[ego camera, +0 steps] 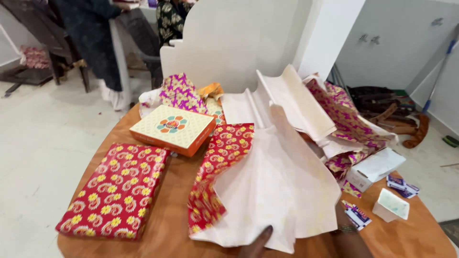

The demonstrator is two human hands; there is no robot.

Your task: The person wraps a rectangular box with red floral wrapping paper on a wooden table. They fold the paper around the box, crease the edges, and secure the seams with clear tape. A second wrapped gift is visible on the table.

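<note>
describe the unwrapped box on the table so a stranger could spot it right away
On the round wooden table, look toward the far edge, just beyond the red-wrapped box. The cream box has orange sides and a flower emblem on its lid, and no gift paper covers it.

Hands [262, 241]: only a dark fingertip and a wrist at the bottom edge show; the rest is under the white wrapping sheet [272, 191].
People, upper left of frame: cut off at the top edge.
Counter [165, 224]: near rim cropped at the bottom edge.
</note>
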